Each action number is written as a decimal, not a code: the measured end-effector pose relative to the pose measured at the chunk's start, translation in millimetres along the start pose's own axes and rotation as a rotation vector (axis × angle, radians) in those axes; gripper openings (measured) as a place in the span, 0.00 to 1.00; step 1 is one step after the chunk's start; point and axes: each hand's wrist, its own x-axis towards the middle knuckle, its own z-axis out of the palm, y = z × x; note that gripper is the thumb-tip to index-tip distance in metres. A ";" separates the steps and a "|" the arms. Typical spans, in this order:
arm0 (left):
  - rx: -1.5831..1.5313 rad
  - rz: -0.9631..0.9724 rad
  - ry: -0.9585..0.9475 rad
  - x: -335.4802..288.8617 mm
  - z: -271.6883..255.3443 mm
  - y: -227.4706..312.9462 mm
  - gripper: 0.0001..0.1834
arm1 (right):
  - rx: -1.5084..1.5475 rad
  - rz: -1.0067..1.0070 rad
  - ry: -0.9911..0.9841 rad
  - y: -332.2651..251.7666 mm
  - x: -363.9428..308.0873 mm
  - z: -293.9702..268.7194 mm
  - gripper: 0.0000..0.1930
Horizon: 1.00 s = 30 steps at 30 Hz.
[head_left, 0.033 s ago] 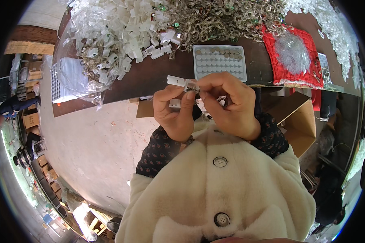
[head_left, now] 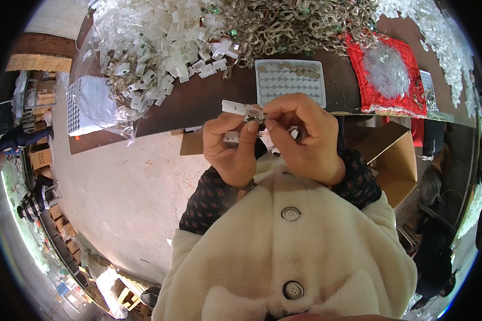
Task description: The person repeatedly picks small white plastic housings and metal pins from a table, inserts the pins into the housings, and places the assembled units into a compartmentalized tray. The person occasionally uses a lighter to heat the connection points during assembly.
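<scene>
Head view: both bare hands met just above the middle of the frame, over the near edge of a dark brown table [head_left: 182, 104]. From where I stood, the left hand [head_left: 230, 152] had a small white casing [head_left: 234, 107] gripped between thumb and fingers, its flat end sticking out toward the upper left. Another white piece [head_left: 231, 137] showed under the fingers of that same hand. The right hand [head_left: 311, 142] was curled, thumb and forefinger at the casing's right end; whether they pinched anything there I couldn't tell, the parts being so small.

Right behind the hands sat a pale compartment tray [head_left: 261, 96], with round discs in some of its upper pockets. White casings [head_left: 185, 45] lay heaped at the upper left, next to a tangled heap of thin, shiny strands [head_left: 294, 27] at the top centre. Toward the upper right, a red quilted cloth [head_left: 369, 102] bore a clear, wispy clump [head_left: 385, 69]. Below it, at the right, stood an open cardboard box [head_left: 404, 160]. A person in dark blue [head_left: 21, 140] was visible at the far left edge.
</scene>
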 end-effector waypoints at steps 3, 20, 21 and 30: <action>-0.089 -0.040 -0.008 0.4 -1.5 -1.3 0.10 | -0.048 -0.046 -0.006 4.6 3.3 -0.8 0.09; -0.504 -0.580 0.041 -1.7 -2.3 -1.3 0.09 | 0.057 0.129 -0.100 31.9 -15.4 -6.0 0.10; -0.521 -0.590 0.013 -0.2 -4.1 -2.0 0.09 | 0.002 0.124 -0.127 32.5 -16.9 -11.2 0.10; -0.605 -0.706 -0.085 0.8 -6.2 -17.3 0.08 | -0.731 -0.239 0.211 65.1 26.6 -75.6 0.09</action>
